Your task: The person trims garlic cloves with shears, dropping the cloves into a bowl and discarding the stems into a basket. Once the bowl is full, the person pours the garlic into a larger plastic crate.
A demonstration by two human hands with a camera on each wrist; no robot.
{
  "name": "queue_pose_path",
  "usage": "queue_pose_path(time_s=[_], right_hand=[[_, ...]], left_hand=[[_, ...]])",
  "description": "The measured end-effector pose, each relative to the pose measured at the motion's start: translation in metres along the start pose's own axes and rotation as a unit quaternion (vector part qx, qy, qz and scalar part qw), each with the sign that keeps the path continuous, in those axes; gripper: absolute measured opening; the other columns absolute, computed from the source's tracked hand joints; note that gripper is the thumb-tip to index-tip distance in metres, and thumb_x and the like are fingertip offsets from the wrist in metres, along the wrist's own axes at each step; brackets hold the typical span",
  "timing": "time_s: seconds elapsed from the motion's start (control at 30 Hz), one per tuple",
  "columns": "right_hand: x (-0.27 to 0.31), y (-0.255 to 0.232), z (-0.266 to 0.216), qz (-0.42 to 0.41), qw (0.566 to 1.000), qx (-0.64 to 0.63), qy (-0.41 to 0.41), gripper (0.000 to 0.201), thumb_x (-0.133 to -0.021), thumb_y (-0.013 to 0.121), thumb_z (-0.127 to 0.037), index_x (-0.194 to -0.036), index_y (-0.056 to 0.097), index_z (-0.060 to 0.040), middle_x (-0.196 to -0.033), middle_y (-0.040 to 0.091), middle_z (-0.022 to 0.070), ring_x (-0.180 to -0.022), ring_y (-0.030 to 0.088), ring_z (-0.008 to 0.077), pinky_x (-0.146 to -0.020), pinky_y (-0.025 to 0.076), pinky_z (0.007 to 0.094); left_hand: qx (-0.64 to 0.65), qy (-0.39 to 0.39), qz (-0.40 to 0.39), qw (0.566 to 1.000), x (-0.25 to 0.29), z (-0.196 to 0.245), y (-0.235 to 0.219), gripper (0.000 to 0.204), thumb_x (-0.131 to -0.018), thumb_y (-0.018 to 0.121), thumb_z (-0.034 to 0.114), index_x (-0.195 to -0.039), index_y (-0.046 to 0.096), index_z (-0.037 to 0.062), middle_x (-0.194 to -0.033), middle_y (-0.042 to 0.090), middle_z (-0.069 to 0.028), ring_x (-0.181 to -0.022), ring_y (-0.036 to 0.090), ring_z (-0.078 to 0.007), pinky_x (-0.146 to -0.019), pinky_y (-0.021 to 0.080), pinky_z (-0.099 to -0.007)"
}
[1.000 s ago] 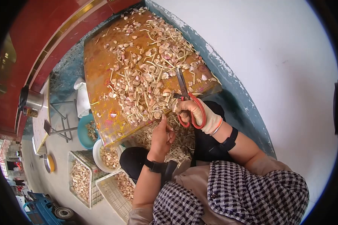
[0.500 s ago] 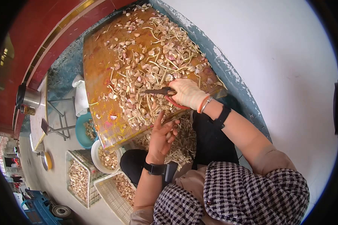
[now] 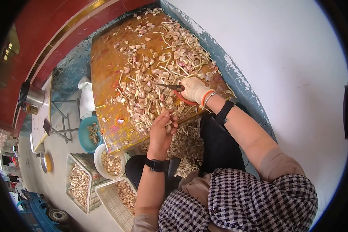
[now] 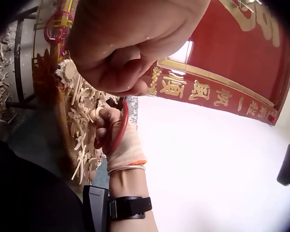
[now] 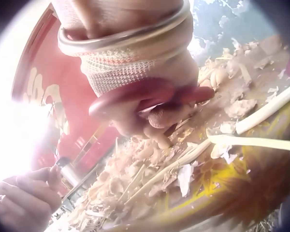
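My left hand (image 3: 161, 130) is at the table's near edge, fingers curled around garlic cloves (image 3: 169, 127) that show pale at its fingertips. My right hand (image 3: 195, 91), in a cream knit glove, reaches over the garlic pile (image 3: 141, 92) and holds scissors (image 3: 170, 86) with red handles. Their dark blades point left across the cloves. In the right wrist view, the red handle loop (image 5: 130, 99) lies over the gloved hand, its fingertips down at the cloves and cut stems. The left wrist view has my curled left hand (image 4: 130, 48) close up, the scissors hand beyond.
The table (image 3: 104, 77) bears loose cloves and dry stems and stands against a wall (image 3: 297, 77). Stem waste (image 3: 187, 149) lies below its near edge. At the left are a white bucket (image 3: 98, 164), a blue-green basin (image 3: 85, 135) and crates (image 3: 89, 193) holding garlic.
My right hand has moved forward over the pile, and the scissors have swung from pointing away to pointing left. My left hand opened out somewhat, then curled its fingers again near the edge.
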State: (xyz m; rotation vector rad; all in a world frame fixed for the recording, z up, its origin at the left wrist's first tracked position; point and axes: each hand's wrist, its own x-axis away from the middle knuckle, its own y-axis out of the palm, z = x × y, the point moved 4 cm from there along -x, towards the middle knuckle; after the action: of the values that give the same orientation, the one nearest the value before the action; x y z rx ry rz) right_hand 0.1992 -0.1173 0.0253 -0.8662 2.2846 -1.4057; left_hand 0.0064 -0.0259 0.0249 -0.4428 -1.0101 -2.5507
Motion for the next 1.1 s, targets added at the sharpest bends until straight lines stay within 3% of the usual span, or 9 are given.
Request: queue_pose_path(time_s=[0.2, 0.3, 0.47, 0.5, 0.53, 0.67, 0.73, 0.87, 1.1], right_hand=[[-0.002, -0.001, -0.006, -0.092, 0.994, 0.034, 0.048, 0.038, -0.072, 0.072, -0.036, -0.089, 0.068, -0.0018, -0.085, 0.066, 0.0212, -0.083, 0.064, 0.0378, -0.072, 0.052, 0.0438], [0.02, -0.011, -0.013, -0.053, 0.989, -0.138, -0.012, 0.034, -0.073, 0.077, -0.028, -0.088, 0.067, -0.0002, -0.078, 0.066, 0.013, -0.074, 0.065, 0.0237, -0.065, 0.05, 0.0375], [0.087, -0.017, -0.054, -0.176, 0.805, -0.565, 0.044, 0.03, -0.078, 0.075, -0.018, -0.098, 0.065, 0.003, -0.077, 0.064, 0.0057, -0.072, 0.057, 0.0095, -0.063, 0.048, 0.0296], [0.088, -0.018, -0.053, -0.142, 0.91, -0.39, 0.014, 0.031, -0.08, 0.073, -0.017, -0.102, 0.064, 0.0037, -0.081, 0.065, 0.0062, -0.075, 0.058, 0.0087, -0.066, 0.048, 0.0281], [0.095, -0.019, -0.055, -0.145, 0.909, -0.39, 0.014, 0.031, -0.08, 0.073, -0.017, -0.102, 0.064, 0.0037, -0.081, 0.065, 0.0062, -0.075, 0.058, 0.0087, -0.066, 0.048, 0.0281], [0.118, -0.012, -0.071, -0.178, 0.82, -0.543, -0.026, 0.035, -0.082, 0.07, -0.019, -0.106, 0.062, 0.0054, -0.08, 0.065, 0.0055, -0.073, 0.06, 0.0105, -0.068, 0.05, 0.0281], [0.13, -0.027, -0.087, -0.207, 0.862, -0.462, 0.028, 0.035, -0.084, 0.068, -0.017, -0.109, 0.06, 0.0063, -0.082, 0.066, 0.0081, -0.073, 0.064, 0.0136, -0.067, 0.053, 0.0295], [0.14, -0.005, -0.097, -0.201, 0.8, -0.565, -0.014, 0.028, -0.089, 0.066, -0.017, -0.105, 0.06, 0.0053, -0.081, 0.067, 0.0088, -0.07, 0.066, 0.0161, -0.062, 0.054, 0.0289], [0.154, -0.012, -0.122, -0.151, 0.952, -0.198, -0.175, 0.031, -0.084, 0.07, -0.024, -0.098, 0.063, 0.0035, -0.076, 0.063, 0.018, -0.072, 0.065, 0.0191, -0.064, 0.05, 0.0347]], left_hand=[[0.047, -0.001, -0.012, 0.999, -0.006, -0.007, -0.004, 0.03, -0.101, 0.044, 0.016, -0.123, 0.049, -0.0043, -0.092, 0.059, -0.0115, -0.072, 0.054, -0.0159, -0.055, 0.044, -0.0234], [0.052, 0.022, 0.011, 0.998, -0.003, -0.002, 0.001, 0.034, -0.102, 0.044, 0.017, -0.129, 0.047, -0.0022, -0.094, 0.061, -0.012, -0.077, 0.058, -0.017, -0.059, 0.045, -0.0245], [0.019, 0.07, -0.027, 0.997, 0.001, -0.011, 0.009, 0.044, -0.097, 0.057, 0.013, -0.137, 0.044, 0.0003, -0.091, 0.064, -0.0062, -0.073, 0.06, -0.0141, -0.061, 0.046, -0.0246], [0.011, 0.081, -0.011, 0.997, 0.002, -0.014, 0.004, 0.041, -0.094, 0.062, 0.01, -0.131, 0.051, -0.0014, -0.091, 0.065, -0.0048, -0.069, 0.059, -0.0122, -0.057, 0.044, -0.023], [0.012, 0.08, -0.009, 0.997, 0.007, -0.015, 0.001, 0.041, -0.094, 0.062, 0.01, -0.131, 0.051, -0.0014, -0.091, 0.065, -0.0048, -0.069, 0.059, -0.0122, -0.057, 0.044, -0.023], [-0.018, 0.12, 0.003, 0.993, 0.042, -0.006, 0.003, 0.029, -0.094, 0.061, 0.009, -0.121, 0.059, -0.0023, -0.091, 0.066, -0.004, -0.071, 0.061, -0.0113, -0.062, 0.053, -0.0237], [-0.068, 0.166, 0.011, 0.984, 0.058, -0.004, 0.004, 0.026, -0.095, 0.061, 0.014, -0.118, 0.063, 0.0014, -0.079, 0.063, -0.0001, -0.06, 0.053, -0.0053, -0.049, 0.037, -0.0184], [-0.123, 0.171, 0.088, 0.974, 0.082, -0.002, -0.009, 0.026, -0.094, 0.063, 0.017, -0.115, 0.064, 0.0007, -0.071, 0.06, 0.0027, -0.056, 0.051, -0.0047, -0.049, 0.037, -0.0185], [-0.287, 0.22, 0.087, 0.928, 0.12, 0.002, -0.028, 0.017, -0.093, 0.066, 0.015, -0.101, 0.064, 0.0003, -0.067, 0.057, 0.0027, -0.051, 0.047, -0.0035, -0.047, 0.037, -0.0193]])
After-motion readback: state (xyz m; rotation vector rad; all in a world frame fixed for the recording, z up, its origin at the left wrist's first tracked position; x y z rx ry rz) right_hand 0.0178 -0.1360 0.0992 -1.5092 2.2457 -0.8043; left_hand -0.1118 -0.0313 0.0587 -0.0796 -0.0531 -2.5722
